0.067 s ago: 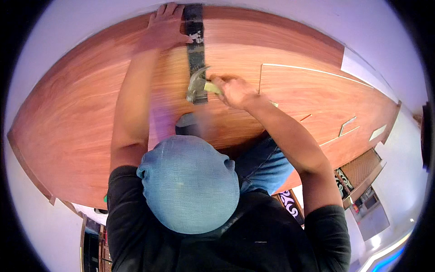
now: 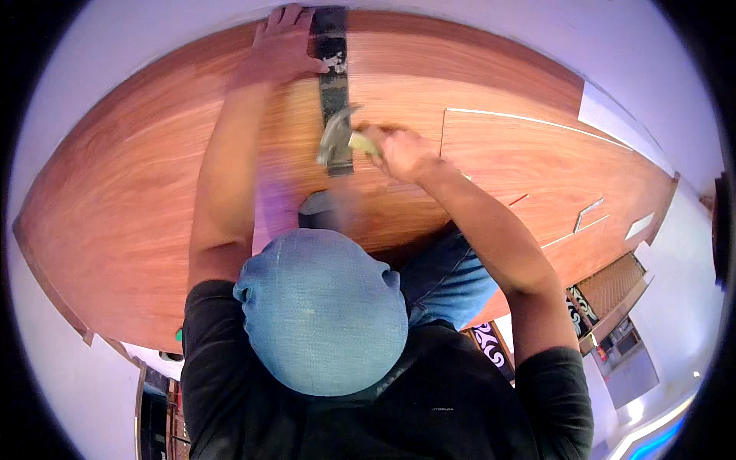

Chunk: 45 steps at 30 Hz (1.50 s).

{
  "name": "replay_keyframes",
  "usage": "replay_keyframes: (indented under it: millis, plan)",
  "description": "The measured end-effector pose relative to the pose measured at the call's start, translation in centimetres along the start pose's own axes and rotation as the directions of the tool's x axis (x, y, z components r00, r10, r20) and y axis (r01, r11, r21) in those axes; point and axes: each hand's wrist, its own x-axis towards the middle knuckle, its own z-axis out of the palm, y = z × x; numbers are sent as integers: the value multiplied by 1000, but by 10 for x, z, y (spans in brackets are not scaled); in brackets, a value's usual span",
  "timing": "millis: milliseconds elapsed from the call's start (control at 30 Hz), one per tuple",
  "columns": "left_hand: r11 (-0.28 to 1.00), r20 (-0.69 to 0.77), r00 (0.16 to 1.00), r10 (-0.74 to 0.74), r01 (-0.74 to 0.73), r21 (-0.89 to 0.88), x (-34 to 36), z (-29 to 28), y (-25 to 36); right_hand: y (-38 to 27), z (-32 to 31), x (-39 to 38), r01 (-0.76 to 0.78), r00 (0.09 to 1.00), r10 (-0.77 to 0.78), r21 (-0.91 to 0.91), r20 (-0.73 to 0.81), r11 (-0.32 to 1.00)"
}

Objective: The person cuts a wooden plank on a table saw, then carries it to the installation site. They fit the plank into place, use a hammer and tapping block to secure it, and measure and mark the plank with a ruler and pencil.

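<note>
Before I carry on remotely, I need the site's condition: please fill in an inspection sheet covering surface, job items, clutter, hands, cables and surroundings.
Surface: reddish-brown, wood-grain plank floor.
Job's things: claw hammer with grey metal head and yellowish handle, above a long, flat, dark, scuffed strip on the floor; contact unclear.
Clutter: small, pale rectangular piece at the right.
Hands: bare left hand spread beside the strip, thumb reaching over its edge; bare right hand closed round the hammer's handle.
Cables: nothing seen.
Surroundings: pale, smooth wall ahead; black-and-white scroll-patterned panel lower right.
</note>
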Motion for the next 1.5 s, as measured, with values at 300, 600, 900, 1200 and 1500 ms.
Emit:
replay_keyframes:
  millis: [300,600,900,1200,1500]
  plan:
    - [999,140,990,-34,32,15,-5,-11,-3,-6,12,-2,-22,992,24,-20,121,1000]
    - [965,58,972,-229,235,-117,-30,-1,68,-17,40,-27,-56,984,88,200,-157,978]
    - [917,-90,925,-369,347,-199,-53,17,38,-48,67,-25,24,979,52,367,-196,930]
    - [819,31,842,-538,532,-216,-112,-35,-115,-47,68,1,26,992,28,418,-123,908]
    - [835,145,856,-497,516,-189,-114,-40,-157,-154,21,62,19,999,-32,482,19,876]
